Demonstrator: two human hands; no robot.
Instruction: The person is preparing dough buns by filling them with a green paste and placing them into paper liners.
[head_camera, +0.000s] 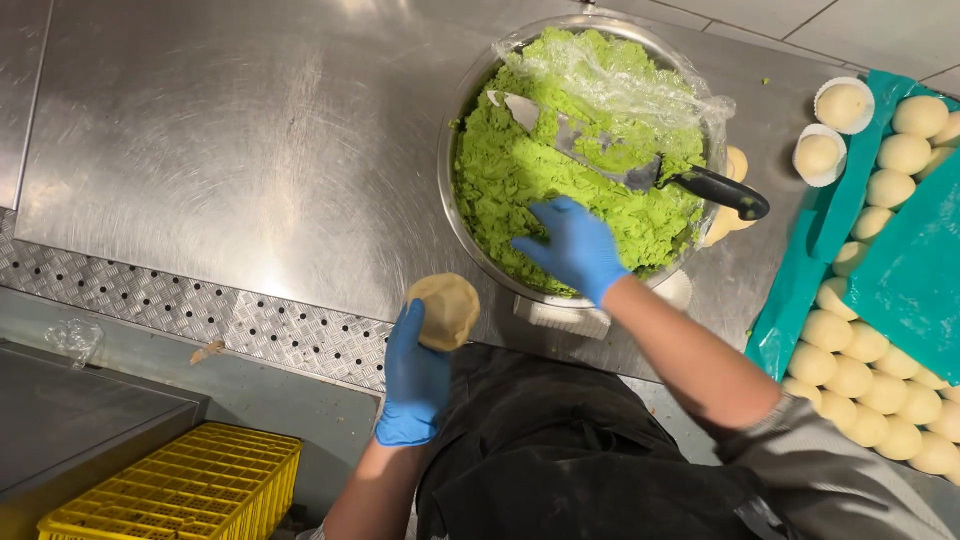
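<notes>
The right hand (575, 245) presses spread into the green filling (560, 170) at centre frame — seemingly gathering some — while the left hand (415, 375), lower left, cups the flattened dough disc (447, 310).

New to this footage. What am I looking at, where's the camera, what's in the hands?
One picture, from a camera worn on a person's head, looking down at their own two hands in blue gloves. The left hand holds a flattened round of pale dough. The right hand reaches into a metal bowl of green paste; a black-handled scraper lies in it. The bowl stands on a steel worktable. At right, a tray of dough balls with teal film. A yellow crate sits below.
</notes>
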